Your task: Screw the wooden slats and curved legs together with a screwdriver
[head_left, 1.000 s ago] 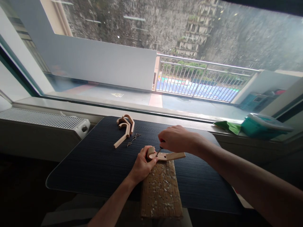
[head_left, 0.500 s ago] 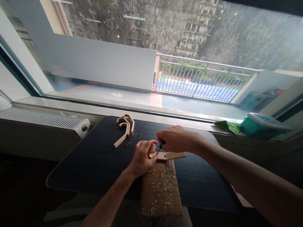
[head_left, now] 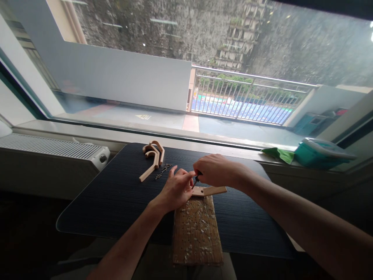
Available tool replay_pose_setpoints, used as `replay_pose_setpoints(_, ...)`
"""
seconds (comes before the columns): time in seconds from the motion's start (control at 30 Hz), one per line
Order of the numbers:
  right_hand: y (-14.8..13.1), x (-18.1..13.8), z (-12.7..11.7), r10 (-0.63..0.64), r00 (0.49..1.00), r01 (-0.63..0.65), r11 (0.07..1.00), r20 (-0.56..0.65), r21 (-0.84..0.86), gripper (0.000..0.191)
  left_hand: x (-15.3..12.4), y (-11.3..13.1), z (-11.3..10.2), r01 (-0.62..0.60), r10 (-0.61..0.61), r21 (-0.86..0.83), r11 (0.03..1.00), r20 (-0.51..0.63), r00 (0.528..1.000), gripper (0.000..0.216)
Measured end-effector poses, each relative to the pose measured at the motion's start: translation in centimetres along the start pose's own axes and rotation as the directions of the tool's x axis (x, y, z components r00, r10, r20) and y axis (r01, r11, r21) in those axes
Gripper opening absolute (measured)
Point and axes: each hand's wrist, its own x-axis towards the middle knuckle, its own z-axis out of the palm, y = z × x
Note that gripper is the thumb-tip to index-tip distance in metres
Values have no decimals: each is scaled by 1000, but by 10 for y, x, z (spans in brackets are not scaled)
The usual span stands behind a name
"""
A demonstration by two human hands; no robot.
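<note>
My right hand (head_left: 215, 170) is closed round the black handle of a screwdriver (head_left: 197, 177), its shaft slanting down to the left. The tip meets a pale, bent wooden piece (head_left: 215, 190) with a dark hole in it. My left hand (head_left: 174, 191) wraps over the left end of that piece, fingers beside the shaft and one finger raised, so that end is hidden. Beneath the piece lies a thick, scuffed board (head_left: 198, 233) dotted with holes, its near end projecting past the table edge. Whether a screw sits under the tip cannot be seen.
On the dark table (head_left: 116, 202), several curved wooden hooks (head_left: 157, 158) lie at the back left, with several loose screws (head_left: 162, 172) beside them. A green cloth (head_left: 278, 154) and a teal lidded box (head_left: 313, 154) rest on the window sill. Left of the table stands a radiator (head_left: 55, 147).
My left hand has shifted over the piece's left end, covering it, and one finger has lifted. My right hand stays on the screwdriver at nearly the same place. The view has moved slightly.
</note>
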Motion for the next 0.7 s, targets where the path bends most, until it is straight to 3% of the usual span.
replay_pose_setpoints(0.4, -3, -3, -2, 20, 1000, -20, 1000, 20, -6, 26, 5, 0, 2, -24, 24, -3, 1000, 32, 999, 36)
replay_pose_setpoints(0.57, 1, -9, -3, -27, 1000, 27, 999, -1, 20, 29, 7, 1, 1, -21, 21, -7, 1000, 41, 999, 38)
replay_pose_setpoints(0.7, 1, -10, -4, -30, 1000, 30, 1000, 5, 11, 23, 7, 3, 0, -20, 20, 5, 1000, 48, 999, 38)
